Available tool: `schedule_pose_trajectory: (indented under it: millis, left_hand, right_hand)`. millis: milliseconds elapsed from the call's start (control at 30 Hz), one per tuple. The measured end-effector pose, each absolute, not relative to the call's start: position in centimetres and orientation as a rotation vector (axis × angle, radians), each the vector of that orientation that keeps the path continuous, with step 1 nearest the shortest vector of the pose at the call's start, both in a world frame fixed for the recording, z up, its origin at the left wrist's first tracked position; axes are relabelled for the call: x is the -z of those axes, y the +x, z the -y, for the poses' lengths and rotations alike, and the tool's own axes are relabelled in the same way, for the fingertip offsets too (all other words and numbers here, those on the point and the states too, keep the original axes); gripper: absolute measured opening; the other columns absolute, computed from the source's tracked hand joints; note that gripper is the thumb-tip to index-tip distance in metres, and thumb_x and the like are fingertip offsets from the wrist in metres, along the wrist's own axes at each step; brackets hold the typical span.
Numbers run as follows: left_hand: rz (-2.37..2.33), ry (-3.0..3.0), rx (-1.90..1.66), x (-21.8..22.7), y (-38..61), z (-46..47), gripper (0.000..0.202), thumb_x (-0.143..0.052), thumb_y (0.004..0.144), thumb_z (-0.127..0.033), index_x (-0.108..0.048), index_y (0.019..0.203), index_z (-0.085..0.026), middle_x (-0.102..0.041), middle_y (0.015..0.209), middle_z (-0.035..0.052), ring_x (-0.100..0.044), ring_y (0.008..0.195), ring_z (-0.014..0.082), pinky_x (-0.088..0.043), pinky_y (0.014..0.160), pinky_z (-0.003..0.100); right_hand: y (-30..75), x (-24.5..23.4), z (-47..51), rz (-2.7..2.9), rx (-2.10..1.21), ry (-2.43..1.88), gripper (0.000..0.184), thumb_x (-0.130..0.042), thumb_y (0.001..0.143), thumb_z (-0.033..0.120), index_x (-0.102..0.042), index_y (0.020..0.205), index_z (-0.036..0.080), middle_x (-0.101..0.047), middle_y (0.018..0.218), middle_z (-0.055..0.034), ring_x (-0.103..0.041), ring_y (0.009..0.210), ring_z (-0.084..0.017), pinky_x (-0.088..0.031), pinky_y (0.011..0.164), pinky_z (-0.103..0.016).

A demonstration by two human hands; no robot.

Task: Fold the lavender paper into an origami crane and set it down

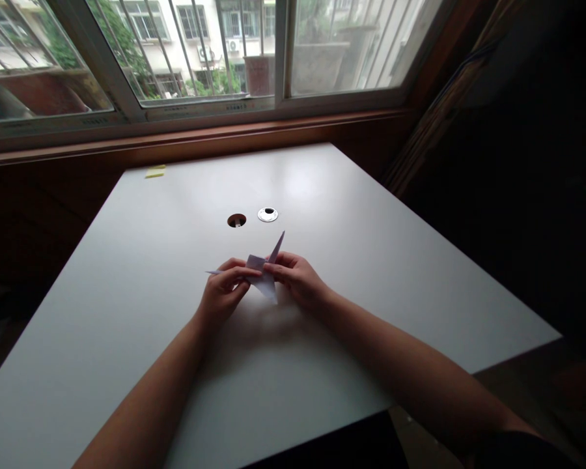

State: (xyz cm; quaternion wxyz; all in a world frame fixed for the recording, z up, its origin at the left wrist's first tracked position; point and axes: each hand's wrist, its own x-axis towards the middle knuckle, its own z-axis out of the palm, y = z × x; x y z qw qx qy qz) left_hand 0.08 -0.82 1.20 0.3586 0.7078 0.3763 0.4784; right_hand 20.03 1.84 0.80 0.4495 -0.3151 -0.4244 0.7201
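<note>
A folded white paper figure (264, 284), with thin points sticking out, is held between both hands above the table. One narrow point rises toward the upper right, another pokes out to the left past my knuckles, and a wider flap hangs down. My left hand (226, 286) is closed on the left part of the paper, its fingers lying across the middle. On the other side, my right hand (297, 275) pinches the paper near the base of the rising point. Fingers cover some of the folds.
The white table (371, 273) has a round cable hole (237, 221) beyond my hands. Beside it lies a round silver grommet cap (268, 215). Yellow sticky paper (155, 172) is at the far left corner. A barred window (200, 52) stands behind the table.
</note>
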Motion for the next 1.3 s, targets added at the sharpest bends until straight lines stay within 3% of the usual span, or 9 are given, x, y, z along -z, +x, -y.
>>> schedule_pose_trajectory:
  millis: [267,400,500,600,667,767,900,1000,1300]
  left_hand:
    - [-0.942,1.745,-1.258,-1.4,0.4,1.0,0.022,-0.060,0.091,-0.022,-0.071,0.110,-0.019,-0.060,0.113,0.0104,-0.062,0.102,0.0201,-0.054,0.082,0.029]
    - [-0.811,1.546,-1.374,-0.9,1.0,1.0,0.036,-0.062,0.093,-0.028,-0.044,0.124,-0.026,-0.060,0.125,0.0105,-0.065,0.103,0.0184,-0.057,0.089,0.037]
    - [-0.768,1.461,-1.473,-0.8,1.4,1.0,0.045,-0.068,0.090,-0.029,-0.028,0.111,-0.030,-0.062,0.125,0.0072,-0.068,0.099,0.0159,-0.057,0.087,0.039]
    - [-0.832,1.402,-1.519,-0.8,1.4,0.7,0.050,-0.074,0.086,-0.030,-0.026,0.101,-0.028,-0.065,0.118,0.0046,-0.070,0.091,0.0151,-0.058,0.084,0.037]
    - [-0.899,1.348,-1.508,-0.8,1.1,0.5,0.053,-0.077,0.083,-0.033,-0.028,0.102,-0.027,-0.067,0.108,0.0027,-0.071,0.088,0.0160,-0.058,0.082,0.036]
    - [-1.015,1.362,-1.333,-0.7,0.6,0.1,0.044,-0.078,0.081,-0.041,-0.047,0.103,-0.020,-0.067,0.090,0.0034,-0.069,0.080,0.0172,-0.057,0.074,0.031]
    - [-1.082,1.501,-1.144,-0.9,0.1,0.0,0.031,-0.073,0.083,-0.044,-0.067,0.082,-0.014,-0.066,0.082,0.0061,-0.064,0.077,0.0171,-0.053,0.069,0.027]
    - [-1.079,1.483,-1.138,-1.2,0.0,0.2,0.031,-0.072,0.085,-0.043,-0.070,0.073,-0.015,-0.066,0.077,0.0048,-0.063,0.075,0.0168,-0.052,0.069,0.027]
    - [-1.086,1.453,-1.071,-1.2,-0.3,0.3,0.032,-0.073,0.083,-0.043,-0.071,0.068,-0.015,-0.065,0.067,0.0033,-0.061,0.066,0.0150,-0.047,0.065,0.025]
  right_hand:
    - [20.2,0.0,-2.3,1.111,-1.625,-0.817,0.028,-0.083,0.072,0.040,-0.073,0.086,0.017,-0.073,0.083,-0.0029,-0.065,0.076,-0.016,-0.050,0.075,-0.031]
    - [20.3,0.3,-2.6,1.072,-1.552,-0.821,0.033,-0.083,0.072,0.043,-0.073,0.090,0.017,-0.073,0.086,-0.0043,-0.065,0.079,-0.018,-0.050,0.077,-0.033]
    - [20.3,0.3,-2.7,1.032,-1.535,-0.817,0.033,-0.083,0.072,0.043,-0.072,0.091,0.017,-0.073,0.087,-0.0047,-0.065,0.080,-0.018,-0.050,0.079,-0.034]
    - [20.2,0.4,-2.7,1.011,-1.522,-0.806,0.031,-0.083,0.072,0.040,-0.072,0.090,0.018,-0.072,0.086,-0.0035,-0.064,0.078,-0.016,-0.050,0.078,-0.032]
    - [20.1,0.3,-2.6,1.020,-1.518,-0.804,0.030,-0.083,0.073,0.040,-0.073,0.090,0.018,-0.072,0.084,-0.0029,-0.063,0.078,-0.016,-0.049,0.078,-0.032]
    - [20.0,0.1,-2.4,1.046,-1.533,-0.806,0.031,-0.083,0.072,0.042,-0.072,0.090,0.018,-0.072,0.086,-0.0034,-0.064,0.079,-0.017,-0.050,0.080,-0.034]
    - [19.9,-0.2,-2.0,1.107,-1.570,-0.809,0.031,-0.083,0.071,0.042,-0.072,0.089,0.019,-0.073,0.086,-0.0033,-0.065,0.081,-0.018,-0.051,0.081,-0.035]
    - [19.9,-0.4,-1.8,1.184,-1.597,-0.820,0.031,-0.082,0.072,0.043,-0.072,0.089,0.019,-0.073,0.086,-0.0031,-0.065,0.080,-0.018,-0.050,0.079,-0.034]
    - [20.2,-0.7,-1.8,1.314,-1.592,-0.838,0.030,-0.082,0.072,0.044,-0.071,0.078,0.017,-0.064,0.070,0.0003,-0.056,0.067,-0.014,-0.043,0.066,-0.029]
